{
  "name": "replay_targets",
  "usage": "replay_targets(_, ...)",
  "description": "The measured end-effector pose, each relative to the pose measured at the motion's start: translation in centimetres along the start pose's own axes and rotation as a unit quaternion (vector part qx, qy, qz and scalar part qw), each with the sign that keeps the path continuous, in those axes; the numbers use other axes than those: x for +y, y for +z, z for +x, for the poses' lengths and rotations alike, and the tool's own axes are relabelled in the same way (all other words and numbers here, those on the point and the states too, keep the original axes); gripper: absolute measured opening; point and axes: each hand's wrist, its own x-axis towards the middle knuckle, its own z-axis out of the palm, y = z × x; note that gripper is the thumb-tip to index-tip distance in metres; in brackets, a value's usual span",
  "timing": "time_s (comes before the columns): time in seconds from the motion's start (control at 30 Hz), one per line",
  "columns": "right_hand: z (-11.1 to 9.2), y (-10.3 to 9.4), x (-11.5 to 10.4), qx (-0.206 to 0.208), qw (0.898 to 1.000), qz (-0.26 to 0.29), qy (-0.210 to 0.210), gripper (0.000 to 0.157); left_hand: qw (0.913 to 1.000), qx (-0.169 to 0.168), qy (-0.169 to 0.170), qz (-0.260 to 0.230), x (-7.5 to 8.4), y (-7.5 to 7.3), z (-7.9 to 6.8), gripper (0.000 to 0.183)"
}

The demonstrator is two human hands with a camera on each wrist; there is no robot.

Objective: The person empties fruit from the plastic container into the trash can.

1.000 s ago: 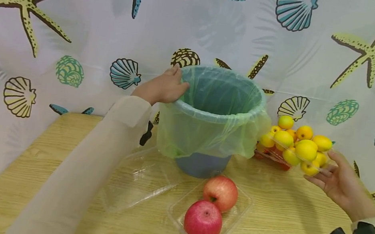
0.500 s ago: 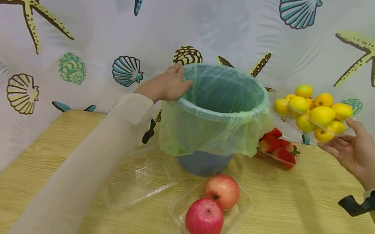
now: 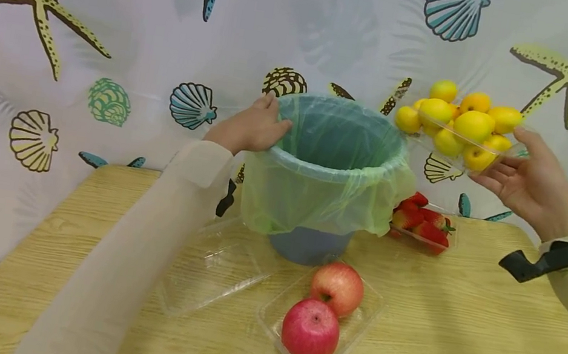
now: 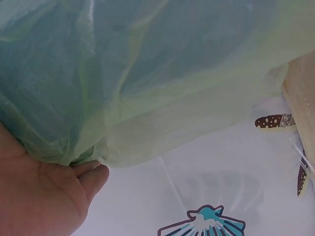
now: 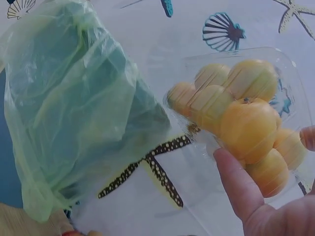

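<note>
My left hand (image 3: 253,126) grips the rim of a blue bin (image 3: 309,248), which is lined with a thin yellow-green plastic bag (image 3: 318,206). In the left wrist view, curled fingers (image 4: 93,179) press into the bag's folds. My right hand (image 3: 533,184) holds a clear plastic tray (image 5: 290,73) by its right end, thumb on one side and fingers below. Small round yellow fruits (image 3: 473,127) fill this tray, held in the air to the right of the bin, about level with its rim or higher. The bin's bottom is hidden from view.
Red strawberries (image 3: 427,229) sit in a clear tray behind the bin's right side. Two red apples (image 3: 310,332) lie in another clear tray in front. A clear plastic container (image 3: 214,277) stands at the bin's front left. A patterned curtain (image 3: 144,46) hangs behind the wooden table (image 3: 447,336).
My right hand has raised the tray of yellow fruits from in front of the strawberries, first up and rightward, then up and leftward toward the bin. The left hand stays on the rim.
</note>
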Motion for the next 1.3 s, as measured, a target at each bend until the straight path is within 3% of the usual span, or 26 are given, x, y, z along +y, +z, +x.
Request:
replay_targets(0.17, 0.6, 2.7, 0.5, -0.004, 1.000, -0.017, 0.006, 0.082, 1.0000, -0.001, -0.005, 0.000, -0.2, -0.3, -0.3, 0.069)
replay_targets(0.47, 1.5, 5.3, 1.1, -0.016, 0.998, -0.064, 0.008, 0.081, 0.9999, -0.003, -0.003, -0.016, -0.1, -0.2, -0.4, 0.069)
replay_targets(0.7, 1.9, 7.3, 1.3, -0.024, 0.990, -0.138, -0.010, 0.075, 0.9999, 0.000, 0.000, -0.016, -0.1, 0.1, -0.2, 0.068)
replay_targets(0.93, 2.1, 9.3, 1.7, -0.052, 0.973, -0.221, -0.032, 0.072, 0.9998, -0.001, 0.005, -0.019, 0.0, -0.1, -0.3, 0.069)
replay_targets(1.3, 2.2, 11.5, 2.4, 0.009, 0.940, -0.332, -0.074, 0.069, 0.9999, -0.001, 0.000, -0.014, 0.2, -0.1, -0.1, 0.069)
